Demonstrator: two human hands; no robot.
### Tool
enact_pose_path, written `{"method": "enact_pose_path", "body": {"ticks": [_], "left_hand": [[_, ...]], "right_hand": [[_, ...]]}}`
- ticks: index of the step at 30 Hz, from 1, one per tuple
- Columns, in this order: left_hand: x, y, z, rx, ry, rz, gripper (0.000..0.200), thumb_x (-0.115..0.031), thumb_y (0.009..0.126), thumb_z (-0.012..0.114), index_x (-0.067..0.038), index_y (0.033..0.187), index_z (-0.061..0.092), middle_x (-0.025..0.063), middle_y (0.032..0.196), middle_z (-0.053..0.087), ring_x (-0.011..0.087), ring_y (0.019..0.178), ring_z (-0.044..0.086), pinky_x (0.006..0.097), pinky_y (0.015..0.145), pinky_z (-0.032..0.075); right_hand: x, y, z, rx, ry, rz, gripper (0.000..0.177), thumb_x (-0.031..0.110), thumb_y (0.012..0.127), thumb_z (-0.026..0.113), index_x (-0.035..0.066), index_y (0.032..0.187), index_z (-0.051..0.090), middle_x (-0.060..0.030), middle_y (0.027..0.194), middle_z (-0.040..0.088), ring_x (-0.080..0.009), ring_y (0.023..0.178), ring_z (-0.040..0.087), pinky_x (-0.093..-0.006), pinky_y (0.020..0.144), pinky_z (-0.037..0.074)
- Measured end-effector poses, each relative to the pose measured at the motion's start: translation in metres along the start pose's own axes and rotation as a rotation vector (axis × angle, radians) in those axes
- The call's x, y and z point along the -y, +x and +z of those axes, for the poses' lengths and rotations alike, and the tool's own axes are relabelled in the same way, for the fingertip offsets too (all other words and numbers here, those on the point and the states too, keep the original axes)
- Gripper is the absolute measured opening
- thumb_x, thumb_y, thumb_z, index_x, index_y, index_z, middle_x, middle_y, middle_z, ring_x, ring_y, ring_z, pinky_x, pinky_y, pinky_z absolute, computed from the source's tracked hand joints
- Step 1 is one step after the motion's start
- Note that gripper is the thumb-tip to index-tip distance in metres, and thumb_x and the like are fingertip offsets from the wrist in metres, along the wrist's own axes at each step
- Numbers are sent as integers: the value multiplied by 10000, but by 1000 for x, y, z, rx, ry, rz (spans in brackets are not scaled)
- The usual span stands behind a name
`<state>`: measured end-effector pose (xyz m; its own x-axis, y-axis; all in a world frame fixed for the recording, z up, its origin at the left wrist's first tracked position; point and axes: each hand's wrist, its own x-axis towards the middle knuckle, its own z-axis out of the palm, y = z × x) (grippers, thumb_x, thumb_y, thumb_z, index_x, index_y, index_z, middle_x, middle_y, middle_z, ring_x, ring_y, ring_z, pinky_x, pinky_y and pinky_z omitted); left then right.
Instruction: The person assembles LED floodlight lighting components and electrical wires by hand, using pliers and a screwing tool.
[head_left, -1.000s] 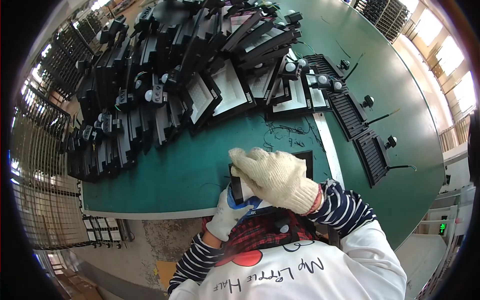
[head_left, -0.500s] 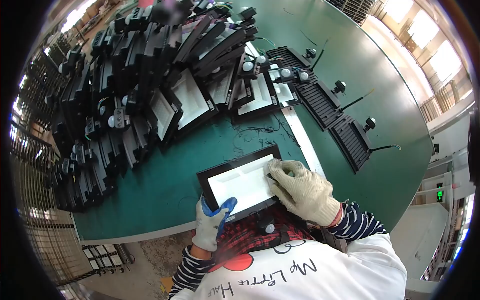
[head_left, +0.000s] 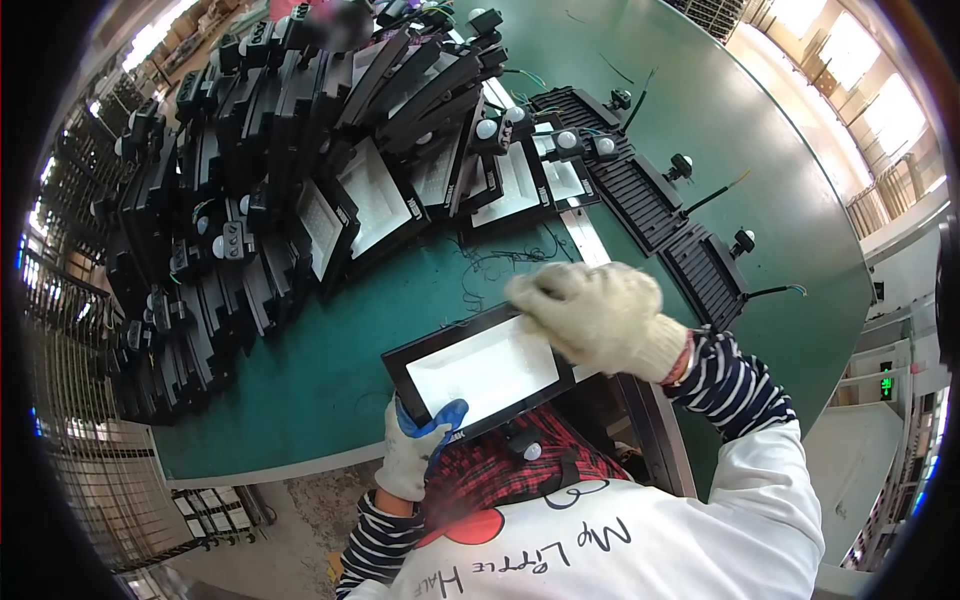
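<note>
A floodlight [head_left: 478,378] with a black frame and a clear front over a white inside tilts at the table's near edge. My left hand [head_left: 408,452], in a white glove with blue-coated fingers, grips its lower left corner, the thumb lying on the front. A motion sensor [head_left: 527,445] with a white dome hangs from the floodlight's near side. Over the upper right edge is my right hand [head_left: 598,318], in a cream knitted glove, its fingers curled closed. The fingertips are slightly blurred; I cannot tell what they hold.
Many floodlights [head_left: 380,205] with sensors are stacked along the left of the green table [head_left: 320,395]. Several finned black housings [head_left: 705,275] with wires lie in a row on the right. Thin black scraps [head_left: 510,258] lie beyond the held floodlight.
My right hand has moved up from the front's right side to the floodlight's upper right edge. The floodlight has shifted slightly down and left, still in my left hand.
</note>
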<state>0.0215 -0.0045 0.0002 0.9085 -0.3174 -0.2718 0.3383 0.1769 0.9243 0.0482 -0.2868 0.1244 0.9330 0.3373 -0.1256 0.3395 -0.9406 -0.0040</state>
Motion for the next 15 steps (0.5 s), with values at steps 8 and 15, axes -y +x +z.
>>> {"method": "enact_pose_path", "body": {"ticks": [8,15], "left_hand": [[7,11,4,46,84,197,606,-118,810,823,12,1314,513,113,1192,660,204,1074,659,338,958,533],[4,4,5,49,130,121,504,-106,822,811,31,1246,577,132,1125,701,198,979,698,323,884,560]], "right_hand": [[83,43,-3,-214,293,-339,392,277,909,622,145,1270,548,-98,1089,650,-273,936,706,-396,716,596],[11,-16,-3,-362,225,118,300,393,960,609,236,1206,678,-76,1106,693,-272,822,720,-398,689,587]]}}
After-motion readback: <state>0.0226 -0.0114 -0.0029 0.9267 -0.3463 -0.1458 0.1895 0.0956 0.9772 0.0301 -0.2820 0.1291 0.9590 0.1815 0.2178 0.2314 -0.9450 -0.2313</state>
